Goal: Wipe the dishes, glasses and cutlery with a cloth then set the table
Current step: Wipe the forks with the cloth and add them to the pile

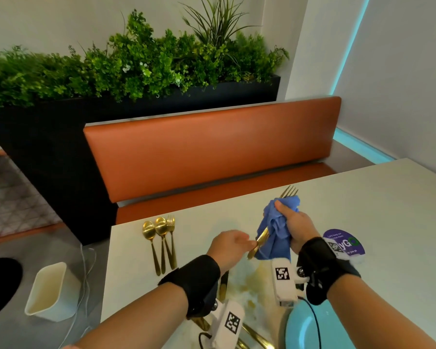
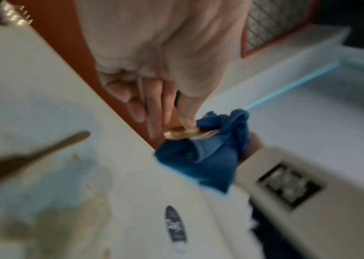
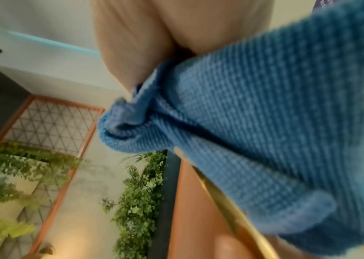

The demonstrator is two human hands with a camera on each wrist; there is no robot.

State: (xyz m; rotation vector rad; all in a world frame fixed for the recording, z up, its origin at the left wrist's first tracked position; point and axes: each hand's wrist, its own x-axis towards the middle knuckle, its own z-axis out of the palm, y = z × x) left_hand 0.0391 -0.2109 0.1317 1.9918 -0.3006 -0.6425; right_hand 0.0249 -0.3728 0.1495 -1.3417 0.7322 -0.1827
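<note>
Two hands worked mid-frame: your right hand (image 1: 293,222) squeezed the blue cloth (image 1: 277,227) around a gold fork (image 1: 288,191); your left hand (image 1: 230,244) pinched its handle.

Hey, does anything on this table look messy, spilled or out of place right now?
Yes. A yellowish-brown stain is smeared on the white table near the person, just below the blue cloth. It looks like a spill. The three gold pieces at the left edge lie tidily side by side.
</note>
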